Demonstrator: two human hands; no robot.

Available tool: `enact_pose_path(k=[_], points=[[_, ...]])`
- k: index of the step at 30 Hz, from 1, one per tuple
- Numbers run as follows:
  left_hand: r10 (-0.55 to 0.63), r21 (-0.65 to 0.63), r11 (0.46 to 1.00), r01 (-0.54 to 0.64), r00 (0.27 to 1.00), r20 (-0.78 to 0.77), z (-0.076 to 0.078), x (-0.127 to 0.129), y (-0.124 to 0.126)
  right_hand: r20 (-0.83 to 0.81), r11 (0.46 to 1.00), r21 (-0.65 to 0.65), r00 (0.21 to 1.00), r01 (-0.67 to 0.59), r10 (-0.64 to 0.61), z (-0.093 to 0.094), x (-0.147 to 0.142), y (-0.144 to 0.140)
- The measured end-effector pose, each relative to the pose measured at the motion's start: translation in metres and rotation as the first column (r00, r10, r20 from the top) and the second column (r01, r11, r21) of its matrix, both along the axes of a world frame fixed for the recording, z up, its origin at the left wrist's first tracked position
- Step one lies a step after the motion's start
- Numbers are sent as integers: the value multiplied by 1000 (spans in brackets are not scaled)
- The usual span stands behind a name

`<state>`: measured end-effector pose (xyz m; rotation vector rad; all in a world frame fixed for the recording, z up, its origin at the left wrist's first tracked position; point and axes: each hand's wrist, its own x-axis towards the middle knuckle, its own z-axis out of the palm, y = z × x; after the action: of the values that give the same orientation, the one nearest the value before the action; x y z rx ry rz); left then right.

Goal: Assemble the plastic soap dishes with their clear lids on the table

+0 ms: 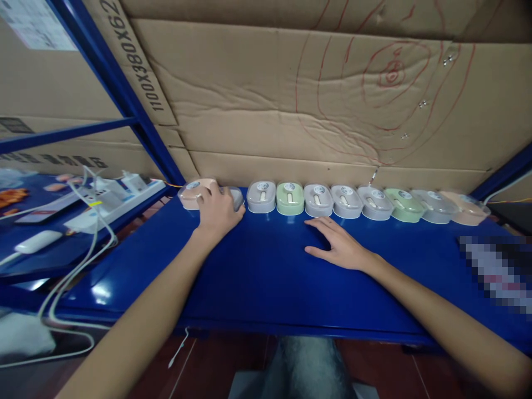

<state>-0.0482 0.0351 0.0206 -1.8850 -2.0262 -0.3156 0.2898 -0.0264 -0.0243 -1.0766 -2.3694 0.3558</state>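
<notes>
Left hand (216, 209) clamps the pink case (195, 194) at ten o'clock; right hand (338, 244) lies flat and spread on the desk (257, 277); a tug may knock the neighbouring grey case (261, 197).

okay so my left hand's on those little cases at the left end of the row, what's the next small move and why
Probably slide the grey case under your left hand rightward to the next grey case. A gap shows there, while the remaining cases sit evenly along the cardboard wall. Your right hand rests flat on the blue shelf, free.
</notes>
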Motion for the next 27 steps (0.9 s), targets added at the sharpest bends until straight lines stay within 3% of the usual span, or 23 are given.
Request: enact_pose_path(k=[4,7,13,16,18,22,24,27], points=[[57,-91,994,-56,998,0,14,6,-14,-6,1000,14,1000,0,0,0,-1,0],[30,-203,979,-26,999,16,24,5,-22,-3,1000,25,1000,-7,7,1,-2,0],[-157,-297,944,142,987,-29,30,16,-42,8,999,38,1000,-15,15,2,-3,0],[-347,-304,895,326,938,-14,30,28,-52,22,999,31,1000,-13,12,3,-4,-1],[-529,-280,811,514,848,27,28,36,-55,25,1000,21,1000,-12,11,3,-4,-1],[-791,-168,523,836,549,271,15,53,-55,-5,1000,2,1000,-12,12,2,-3,-2],[-844,-86,415,906,419,334,7,60,-55,-31,1000,-9,999,-29,29,0,-1,-2],[-896,13,335,942,314,314,-3,66,-55,-73,998,-23,996,-51,50,-4,2,-1]])
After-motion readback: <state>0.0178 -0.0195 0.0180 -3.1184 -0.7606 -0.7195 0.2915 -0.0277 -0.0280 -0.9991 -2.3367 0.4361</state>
